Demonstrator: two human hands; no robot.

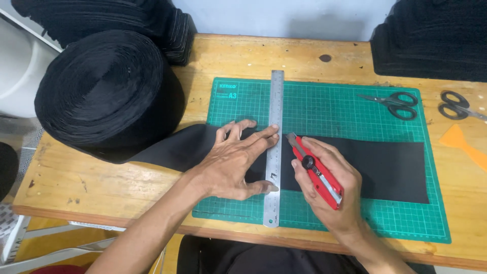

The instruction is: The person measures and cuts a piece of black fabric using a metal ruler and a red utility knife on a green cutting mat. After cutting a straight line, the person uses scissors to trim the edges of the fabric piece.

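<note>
The left hand (231, 165) lies flat with spread fingers on a steel ruler (274, 147), and it presses the ruler down on a black fabric strip (375, 165). This grip is open; it holds nothing, it only pins the ruler. The ruler runs from far to near across the strip and the green cutting mat (329, 106) under it.

The right hand (324, 185) has a closed grip around a red utility knife (317, 170). The blade tip touches the right edge of the ruler, at the far edge of the strip. The strip comes from a big black fabric roll (104, 89) on the left of the wooden worktop (71, 177), passes under the left hand and ends on the right part of the mat.

In my judgement, the step in hand is the start of a cut across the strip, with the blade set at the far edge. I see no cut line in the fabric near the ruler yet. The next move calls for a steady pull of the knife toward the near side, always against the ruler edge, while the left hand keeps firm pressure and the fingertips stay left of the blade path.

Two scissors (398, 104) (459, 106) and an orange scraper (464, 144) lie at the right, well apart from both hands.
</note>
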